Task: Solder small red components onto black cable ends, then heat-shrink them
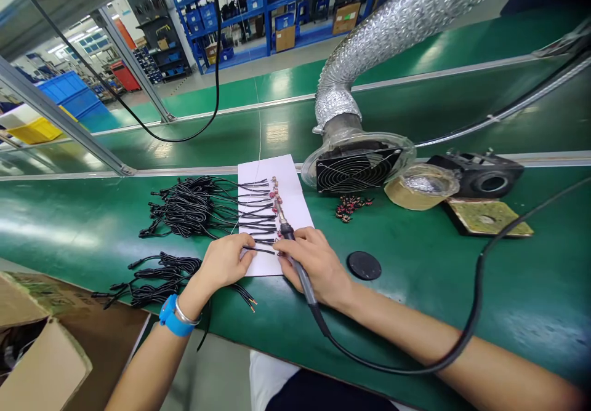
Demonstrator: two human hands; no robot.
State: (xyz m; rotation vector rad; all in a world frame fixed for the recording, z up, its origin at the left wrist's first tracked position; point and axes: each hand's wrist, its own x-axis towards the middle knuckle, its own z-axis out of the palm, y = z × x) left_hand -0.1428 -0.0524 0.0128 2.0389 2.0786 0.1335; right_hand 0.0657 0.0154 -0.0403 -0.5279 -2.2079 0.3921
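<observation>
My right hand point(318, 264) grips a soldering iron point(302, 282), its tip pointing away from me over a white sheet point(295, 208). Between the thumb and fingers of my left hand point(228, 257) is a black cable point(260, 250), its end reaching toward the right fingertips. Several black cable ends lie side by side on the sheet, with small reddish parts point(273, 195) at their tips. Their coiled lengths form a pile of black cables point(187, 207) to the left. A second, smaller bundle of cables point(168, 275) lies nearer, beside my left wrist. Whatever the right fingertips touch is hidden.
A fume fan point(357, 171) on a silver duct point(341, 79) stands behind the sheet. To the right are small red-black parts point(351, 207), a tape roll point(421, 189), a yellow sponge point(492, 217) and a black disc point(364, 265). An open cardboard box point(60, 343) sits lower left.
</observation>
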